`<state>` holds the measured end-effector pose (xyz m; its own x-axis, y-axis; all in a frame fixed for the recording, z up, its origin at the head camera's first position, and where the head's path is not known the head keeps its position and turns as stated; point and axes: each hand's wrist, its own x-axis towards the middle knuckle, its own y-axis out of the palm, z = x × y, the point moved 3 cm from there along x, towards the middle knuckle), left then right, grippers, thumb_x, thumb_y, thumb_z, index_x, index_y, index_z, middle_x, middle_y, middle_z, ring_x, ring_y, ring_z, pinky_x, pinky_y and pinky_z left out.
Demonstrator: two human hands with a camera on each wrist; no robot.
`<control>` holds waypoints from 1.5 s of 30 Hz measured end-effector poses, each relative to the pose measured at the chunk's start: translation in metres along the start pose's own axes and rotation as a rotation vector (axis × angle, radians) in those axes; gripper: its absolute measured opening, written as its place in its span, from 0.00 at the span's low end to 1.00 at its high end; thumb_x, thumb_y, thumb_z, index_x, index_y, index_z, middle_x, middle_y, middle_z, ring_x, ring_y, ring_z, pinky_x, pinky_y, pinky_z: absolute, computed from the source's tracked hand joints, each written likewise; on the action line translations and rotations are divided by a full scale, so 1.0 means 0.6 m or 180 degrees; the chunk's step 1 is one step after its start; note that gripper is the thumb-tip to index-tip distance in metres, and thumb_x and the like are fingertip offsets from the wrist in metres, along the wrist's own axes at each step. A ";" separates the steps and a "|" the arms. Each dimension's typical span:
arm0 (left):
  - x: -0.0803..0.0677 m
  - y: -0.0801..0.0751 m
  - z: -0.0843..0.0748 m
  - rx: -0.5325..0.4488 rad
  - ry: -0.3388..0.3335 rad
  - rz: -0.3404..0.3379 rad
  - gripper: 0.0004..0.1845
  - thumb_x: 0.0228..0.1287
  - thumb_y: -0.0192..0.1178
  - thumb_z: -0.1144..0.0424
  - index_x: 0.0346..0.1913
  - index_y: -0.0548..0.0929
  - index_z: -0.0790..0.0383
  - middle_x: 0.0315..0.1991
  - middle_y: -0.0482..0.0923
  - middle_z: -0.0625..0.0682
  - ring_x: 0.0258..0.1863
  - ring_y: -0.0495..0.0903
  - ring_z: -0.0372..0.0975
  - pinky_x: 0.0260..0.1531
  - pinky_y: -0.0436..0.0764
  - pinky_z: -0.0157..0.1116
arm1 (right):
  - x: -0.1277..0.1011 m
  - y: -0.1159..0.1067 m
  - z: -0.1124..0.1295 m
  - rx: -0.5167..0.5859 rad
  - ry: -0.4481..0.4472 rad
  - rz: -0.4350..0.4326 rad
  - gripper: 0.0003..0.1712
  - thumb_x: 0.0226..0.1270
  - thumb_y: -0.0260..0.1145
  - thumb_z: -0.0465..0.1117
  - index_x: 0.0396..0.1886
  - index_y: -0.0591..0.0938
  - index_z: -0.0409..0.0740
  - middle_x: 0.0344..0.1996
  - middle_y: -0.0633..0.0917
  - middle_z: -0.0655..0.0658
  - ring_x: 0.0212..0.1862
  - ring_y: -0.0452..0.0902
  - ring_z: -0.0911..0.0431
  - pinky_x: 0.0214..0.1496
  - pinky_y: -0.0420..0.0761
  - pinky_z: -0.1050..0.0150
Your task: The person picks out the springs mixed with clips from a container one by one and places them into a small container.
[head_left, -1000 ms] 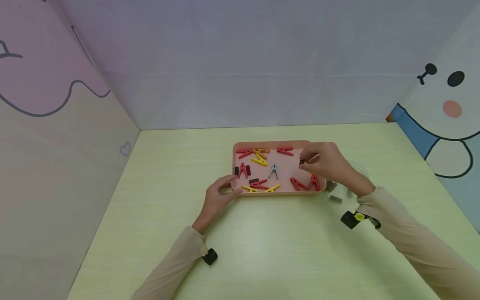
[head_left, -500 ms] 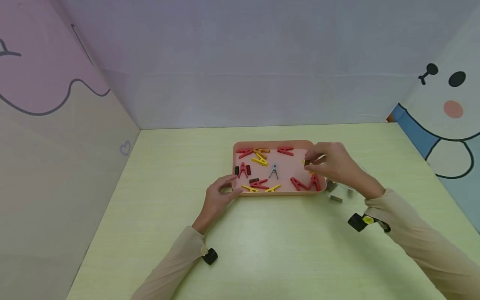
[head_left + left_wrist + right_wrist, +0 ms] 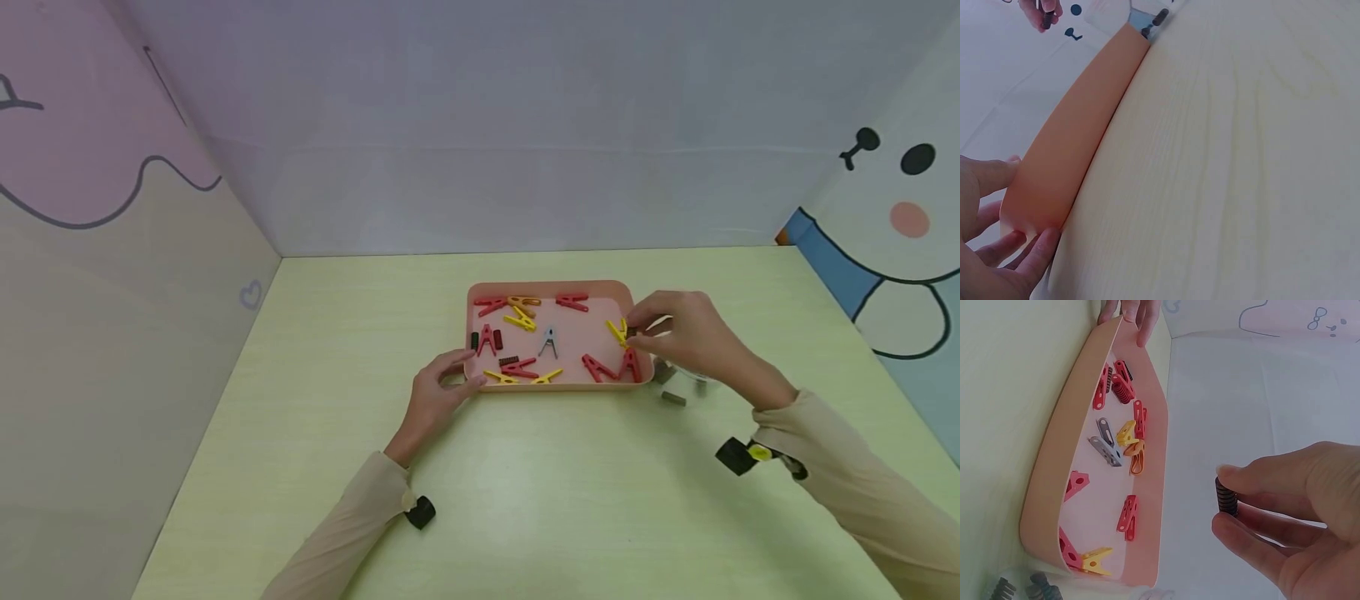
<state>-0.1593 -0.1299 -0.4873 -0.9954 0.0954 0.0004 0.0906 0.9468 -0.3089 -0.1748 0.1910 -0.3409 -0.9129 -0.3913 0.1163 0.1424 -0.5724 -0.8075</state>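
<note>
A pink tray point(image 3: 549, 385) on the pale green table holds several red, yellow and grey clothes pegs. My left hand point(image 3: 459, 377) grips the tray's near left corner, thumb on the rim; its fingers point(image 3: 1007, 247) wrap the tray wall point(image 3: 1079, 150). My right hand point(image 3: 637, 332) hovers over the tray's right edge and pinches a small dark ridged clip point(image 3: 632, 332) between thumb and forefinger. The right wrist view shows this dark clip point(image 3: 1227, 497) held in the air beside the tray point(image 3: 1057, 456). A yellow peg point(image 3: 618, 331) lies just left of it.
Several grey and dark clips point(image 3: 672, 398) lie just right of the tray, below my right wrist; they also show as dark clips point(image 3: 1004, 589) by the tray's corner. Paper walls close off the table on the left, back and right.
My right hand has carried the dark clip rightward from over the tray's inside to its right edge, uncovering a yellow peg. The left hand and the tray have stayed put.
</note>
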 end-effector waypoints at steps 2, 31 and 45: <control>0.000 0.000 0.000 0.0008 0.0001 -0.0001 0.25 0.56 0.69 0.56 0.58 0.79 0.54 0.60 0.72 0.47 0.53 0.74 0.42 0.46 0.80 0.37 | -0.005 -0.002 -0.004 -0.0013 -0.0004 -0.0017 0.10 0.52 0.72 0.29 0.36 0.85 0.35 0.35 0.84 0.42 0.36 0.81 0.51 0.38 0.84 0.58; 0.001 0.001 0.001 0.0056 -0.0029 0.0006 0.25 0.56 0.68 0.56 0.58 0.79 0.53 0.59 0.73 0.46 0.52 0.74 0.41 0.46 0.80 0.38 | -0.053 -0.028 -0.040 -0.0246 0.0091 -0.0136 0.12 0.49 0.74 0.30 0.36 0.85 0.34 0.35 0.84 0.40 0.36 0.82 0.47 0.37 0.83 0.52; 0.000 0.001 0.002 0.0145 -0.0089 -0.0038 0.24 0.57 0.68 0.56 0.58 0.79 0.52 0.59 0.73 0.46 0.52 0.74 0.41 0.46 0.80 0.38 | -0.070 -0.035 -0.058 -0.0310 0.0137 -0.0161 0.11 0.49 0.74 0.29 0.35 0.85 0.32 0.35 0.84 0.39 0.35 0.82 0.46 0.35 0.83 0.55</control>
<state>-0.1595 -0.1293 -0.4885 -0.9969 0.0749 -0.0222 0.0779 0.9328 -0.3520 -0.1526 0.2446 -0.3493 -0.9338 -0.3313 0.1352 0.0598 -0.5170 -0.8539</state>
